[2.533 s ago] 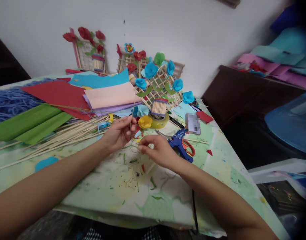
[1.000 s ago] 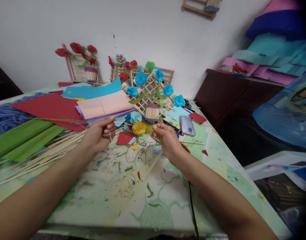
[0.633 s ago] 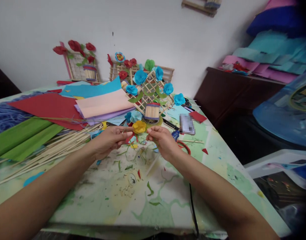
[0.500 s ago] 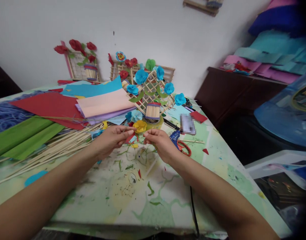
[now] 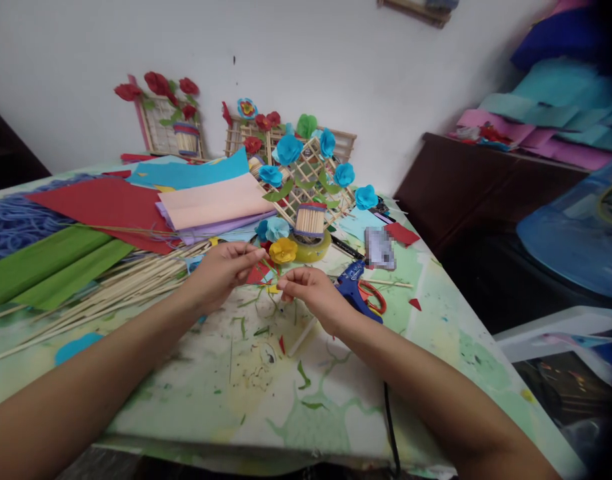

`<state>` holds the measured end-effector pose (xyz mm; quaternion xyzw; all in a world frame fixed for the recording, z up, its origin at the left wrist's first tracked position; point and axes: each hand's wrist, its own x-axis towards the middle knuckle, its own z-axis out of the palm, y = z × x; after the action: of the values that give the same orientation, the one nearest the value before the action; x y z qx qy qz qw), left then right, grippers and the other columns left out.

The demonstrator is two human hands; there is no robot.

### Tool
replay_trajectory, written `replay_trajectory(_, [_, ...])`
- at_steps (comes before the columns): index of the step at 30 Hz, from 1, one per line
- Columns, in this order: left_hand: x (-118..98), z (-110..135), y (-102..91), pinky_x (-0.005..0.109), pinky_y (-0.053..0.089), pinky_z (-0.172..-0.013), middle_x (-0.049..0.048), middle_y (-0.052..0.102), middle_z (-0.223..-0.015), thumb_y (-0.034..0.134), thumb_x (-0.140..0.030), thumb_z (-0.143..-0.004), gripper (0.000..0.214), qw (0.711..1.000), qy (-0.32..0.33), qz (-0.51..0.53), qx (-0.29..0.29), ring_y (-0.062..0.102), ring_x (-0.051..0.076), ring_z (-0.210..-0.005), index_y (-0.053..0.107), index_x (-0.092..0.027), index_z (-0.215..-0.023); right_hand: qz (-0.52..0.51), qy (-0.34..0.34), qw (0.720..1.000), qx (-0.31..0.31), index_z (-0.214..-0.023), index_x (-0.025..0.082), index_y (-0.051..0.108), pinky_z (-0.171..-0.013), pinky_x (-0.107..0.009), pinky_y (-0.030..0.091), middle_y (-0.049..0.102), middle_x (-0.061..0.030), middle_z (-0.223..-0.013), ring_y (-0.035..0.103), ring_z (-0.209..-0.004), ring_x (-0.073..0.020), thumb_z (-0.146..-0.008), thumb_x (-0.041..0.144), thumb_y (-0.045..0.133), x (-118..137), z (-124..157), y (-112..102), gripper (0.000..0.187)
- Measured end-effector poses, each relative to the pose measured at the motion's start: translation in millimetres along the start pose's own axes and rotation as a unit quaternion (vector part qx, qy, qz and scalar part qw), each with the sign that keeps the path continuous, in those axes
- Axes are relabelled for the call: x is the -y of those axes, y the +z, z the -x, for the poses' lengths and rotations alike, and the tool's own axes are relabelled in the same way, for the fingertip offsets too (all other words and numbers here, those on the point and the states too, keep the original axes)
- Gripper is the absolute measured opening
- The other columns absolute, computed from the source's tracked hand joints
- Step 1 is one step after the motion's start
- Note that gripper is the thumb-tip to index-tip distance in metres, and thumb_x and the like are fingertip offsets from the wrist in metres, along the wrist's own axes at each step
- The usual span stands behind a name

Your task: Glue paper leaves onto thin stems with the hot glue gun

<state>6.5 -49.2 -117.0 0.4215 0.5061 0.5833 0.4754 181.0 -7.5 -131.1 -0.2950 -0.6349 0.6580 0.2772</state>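
Over the middle of the table, my left hand (image 5: 230,272) is closed in a pinch with a thin green strip (image 5: 273,266) at its fingertips. Close by and slightly lower, my right hand (image 5: 311,292) pinches toward the strip's other end; exactly what its fingers grip is too small to make out. Just behind the fingertips sits a yellow paper flower (image 5: 283,250), with a light blue paper flower (image 5: 277,229) behind it. A blue glue gun (image 5: 355,288) lies beside my right wrist, next to orange-handled scissors (image 5: 375,293).
A bamboo lattice (image 5: 306,175) with blue paper flowers stands behind a yellow tape roll (image 5: 313,248). Thin sticks (image 5: 136,290), green paper (image 5: 61,263) and red paper (image 5: 106,207) cover the left side. A black cord (image 5: 390,420) hangs over the front edge.
My hands have shifted a little, the right one lower than the left, and the green strip between them now shows more. The whole view has moved slightly.
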Motion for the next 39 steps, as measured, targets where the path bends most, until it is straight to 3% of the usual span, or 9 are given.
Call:
replay_trajectory(10, [-14,-17,-22.3,0.012,0.019,-0.032,-0.0086,0.035,-0.039,0.072,-0.019,-0.070,0.012,0.993,0.011,0.099,-0.070,0.026,0.001,-0.031,0.064,-0.010,-0.074,-0.008,0.004,1.000,-0.008,-0.062,0.017,0.063,-0.059,-0.025,0.036,0.055,0.0037,-0.051,0.047,-0.051,-0.0089,-0.072,0.031,0.065,1,1,-2,0.017])
replay_trajectory(22, [-18,-20,-30.2,0.014,0.019,-0.031,-0.0083,0.037,-0.037,0.068,-0.015,-0.074,0.007,0.991,0.012,0.112,-0.076,0.027,0.002,-0.030,0.063,-0.010,-0.075,-0.003,-0.003,1.000,0.017,-0.064,0.016,0.066,-0.060,-0.026,0.037,0.055,0.0041,-0.045,0.048,-0.047,-0.0091,-0.072,0.030,0.063,7,3,-5,0.016])
replay_trajectory(29, [-23,-14,-27.2,0.014,0.018,-0.036,-0.0083,0.036,-0.041,0.059,-0.023,-0.087,0.015,0.989,0.016,0.133,-0.060,0.025,0.001,-0.035,0.059,-0.011,-0.077,0.003,-0.080,0.994,-0.072,-0.061,0.017,0.063,-0.060,-0.026,0.037,0.055,0.0024,-0.048,0.047,-0.049,-0.0105,-0.071,0.026,0.059,18,-3,-25,0.014])
replay_trajectory(32, [-22,-16,-29.7,0.015,0.018,-0.035,-0.0079,0.037,-0.041,0.059,-0.023,-0.088,0.016,0.988,0.025,0.136,-0.063,0.025,0.002,-0.035,0.059,-0.011,-0.076,0.119,-0.085,0.984,-0.098,-0.057,0.017,0.059,-0.057,-0.025,0.035,0.052,0.0018,-0.048,0.046,-0.050,-0.0115,-0.072,0.026,0.055,22,-6,-40,0.017])
replay_trajectory(34, [-20,-18,-31.9,0.015,0.018,-0.034,-0.0075,0.038,-0.040,0.060,-0.022,-0.087,0.016,0.988,0.025,0.135,-0.068,0.025,0.002,-0.034,0.059,-0.011,-0.075,0.279,-0.064,0.956,-0.067,-0.052,0.017,0.055,-0.055,-0.024,0.032,0.050,0.0015,-0.048,0.046,-0.051,-0.0119,-0.071,0.023,0.053,25,-8,-49,0.020])
replay_trajectory(35, [-19,-19,-32.7,0.015,0.018,-0.034,-0.0073,0.038,-0.040,0.060,-0.021,-0.086,0.016,0.988,0.025,0.135,-0.071,0.025,0.002,-0.033,0.059,-0.011,-0.074,0.369,-0.049,0.927,-0.049,-0.052,0.016,0.055,-0.054,-0.024,0.031,0.050,0.0008,-0.048,0.046,-0.052,-0.0120,-0.071,0.020,0.051,26,-8,-52,0.020])
replay_trajectory(37, [-18,-21,-33.2,0.015,0.018,-0.032,-0.0073,0.038,-0.039,0.061,-0.022,-0.084,0.016,0.988,0.026,0.133,-0.076,0.025,0.003,-0.032,0.059,-0.011,-0.072,0.533,-0.013,0.845,-0.038,-0.055,0.015,0.059,-0.053,-0.025,0.029,0.056,-0.0022,-0.054,0.048,-0.054,-0.0130,-0.070,0.015,0.050,28,-7,-55,0.018])
replay_trajectory(39, [-18,-21,-32.4,0.015,0.018,-0.032,-0.0074,0.037,-0.039,0.062,-0.024,-0.083,0.017,0.988,0.029,0.132,-0.078,0.025,0.003,-0.031,0.059,-0.012,-0.071,0.643,0.018,0.763,-0.064,-0.061,0.014,0.064,-0.055,-0.027,0.029,0.062,-0.0075,-0.063,0.052,-0.060,-0.0160,-0.072,0.014,0.049,30,-4,-55,0.019])
